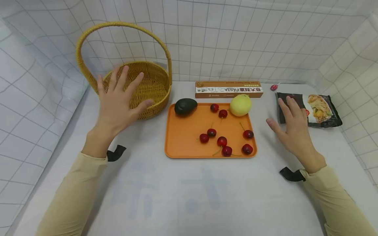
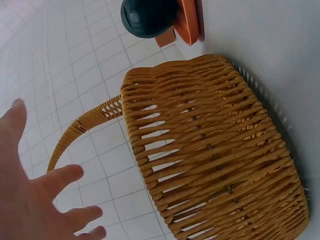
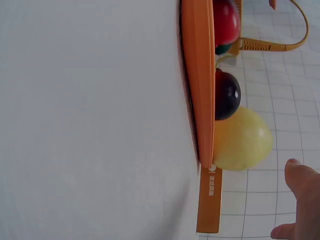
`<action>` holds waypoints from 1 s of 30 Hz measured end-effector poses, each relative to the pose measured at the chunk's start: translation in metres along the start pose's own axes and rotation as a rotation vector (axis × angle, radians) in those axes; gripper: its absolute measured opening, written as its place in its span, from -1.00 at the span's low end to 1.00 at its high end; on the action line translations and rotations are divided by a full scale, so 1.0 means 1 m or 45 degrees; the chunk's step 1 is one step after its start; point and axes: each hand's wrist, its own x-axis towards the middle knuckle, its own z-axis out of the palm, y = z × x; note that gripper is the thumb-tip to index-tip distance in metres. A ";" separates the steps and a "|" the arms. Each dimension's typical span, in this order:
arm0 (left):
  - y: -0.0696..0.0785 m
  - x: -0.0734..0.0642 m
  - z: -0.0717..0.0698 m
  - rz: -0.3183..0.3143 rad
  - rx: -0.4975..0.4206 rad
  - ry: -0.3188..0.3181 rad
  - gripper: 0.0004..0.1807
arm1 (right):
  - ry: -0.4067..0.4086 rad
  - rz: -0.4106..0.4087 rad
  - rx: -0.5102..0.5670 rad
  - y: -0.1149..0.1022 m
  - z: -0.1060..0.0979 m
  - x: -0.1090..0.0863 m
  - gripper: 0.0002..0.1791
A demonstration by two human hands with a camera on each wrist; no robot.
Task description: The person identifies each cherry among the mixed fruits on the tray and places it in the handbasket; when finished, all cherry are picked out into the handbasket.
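My left hand (image 1: pixel 116 103), fingers spread and holding nothing, is over the front of a yellow wicker basket (image 1: pixel 153 87) with a tall arched handle. In the left wrist view the woven side of the basket (image 2: pixel 210 150) stands beside the fingers. My right hand (image 1: pixel 295 131), also spread and bare of any object, hovers near a black noodle packet (image 1: pixel 320 111), its fingertips overlapping the packet in the head view. Between the hands lies an orange tray (image 1: pixel 183 141) bearing a dark green avocado (image 1: pixel 185 107), a yellow round fruit (image 1: pixel 240 105) and several dark red cherries (image 1: pixel 222 141).
Behind the tray lies a long brown pasta box (image 1: pixel 228 89). A small red item (image 1: pixel 274 87) is right of it. White gridded cloth (image 1: pixel 221 42) hangs at the back and sides. Black straps (image 1: pixel 292 174) stick out at both wrists.
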 end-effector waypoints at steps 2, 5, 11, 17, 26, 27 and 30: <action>-0.001 -0.001 -0.002 0.023 -0.040 0.119 0.00 | -0.013 0.017 0.040 -0.001 0.005 -0.003 -0.15; -0.004 0.001 -0.004 0.085 -0.103 0.371 0.00 | -0.053 0.055 0.088 -0.003 0.009 -0.007 -0.18; -0.006 0.009 -0.012 0.125 -0.252 0.762 -0.09 | -0.090 0.082 0.152 -0.003 0.012 -0.011 -0.21; -0.009 0.010 -0.022 0.024 -0.374 0.894 0.19 | -0.101 0.051 0.168 -0.007 0.016 -0.014 -0.25; -0.038 0.007 -0.011 -0.142 -0.457 0.965 0.29 | -0.076 -0.013 0.197 -0.014 0.022 -0.025 -0.34; -0.040 0.005 -0.011 -0.154 -0.490 0.943 0.28 | -0.071 -0.023 0.202 -0.015 0.023 -0.025 -0.35; -0.038 -0.001 -0.015 -0.229 -0.662 0.826 0.21 | -0.061 -0.057 0.217 -0.018 0.027 -0.023 -0.37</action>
